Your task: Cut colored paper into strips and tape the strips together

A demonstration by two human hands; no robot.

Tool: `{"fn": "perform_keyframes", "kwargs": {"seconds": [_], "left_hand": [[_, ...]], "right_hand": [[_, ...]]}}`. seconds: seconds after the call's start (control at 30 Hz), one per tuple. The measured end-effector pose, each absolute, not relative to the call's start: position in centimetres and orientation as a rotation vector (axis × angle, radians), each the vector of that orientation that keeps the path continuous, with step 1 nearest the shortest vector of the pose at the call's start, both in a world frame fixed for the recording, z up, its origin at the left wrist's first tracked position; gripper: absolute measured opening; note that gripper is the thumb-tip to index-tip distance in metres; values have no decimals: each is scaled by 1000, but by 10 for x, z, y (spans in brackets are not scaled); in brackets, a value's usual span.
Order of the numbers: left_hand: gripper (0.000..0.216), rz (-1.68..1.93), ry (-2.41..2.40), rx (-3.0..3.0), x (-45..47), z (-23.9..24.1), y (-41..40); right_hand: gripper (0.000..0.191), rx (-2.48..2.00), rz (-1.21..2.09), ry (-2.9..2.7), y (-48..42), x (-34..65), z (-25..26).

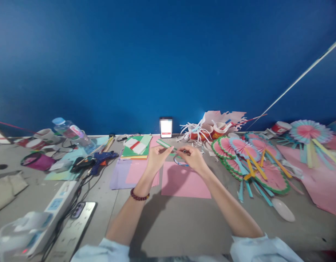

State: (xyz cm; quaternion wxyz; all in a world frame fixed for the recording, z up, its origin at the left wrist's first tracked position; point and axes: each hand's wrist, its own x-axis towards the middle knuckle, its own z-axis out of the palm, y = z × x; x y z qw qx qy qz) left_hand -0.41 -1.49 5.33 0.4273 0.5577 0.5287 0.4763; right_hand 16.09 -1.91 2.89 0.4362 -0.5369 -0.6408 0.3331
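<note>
My left hand point(156, 157) and my right hand point(192, 157) are raised together over the grey table point(181, 222). Both pinch a narrow green paper strip point(165, 144) that slants up to the left between the fingers. A bead bracelet sits on my left wrist. Under the hands lies a pink paper sheet point(184, 182). Something small and blue-rimmed point(181, 163) lies just below my right fingers; I cannot make out what it is.
Pink-and-green paper fans point(252, 163) lie in a heap at the right. Tape rolls and paper scraps point(208, 131) sit at the back. A stack of coloured paper point(136, 147), a glue gun point(102, 158), a water bottle point(73, 133) and a phone point(80, 210) fill the left.
</note>
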Motion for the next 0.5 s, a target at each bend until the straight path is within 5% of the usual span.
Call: {"fn": "perform_keyframes", "kwargs": {"seconds": [0.5], "left_hand": [[36,1166,1226,1228,-1,40,-7]], "right_hand": [[14,-1328,624,-1636,-19,158,27]]}}
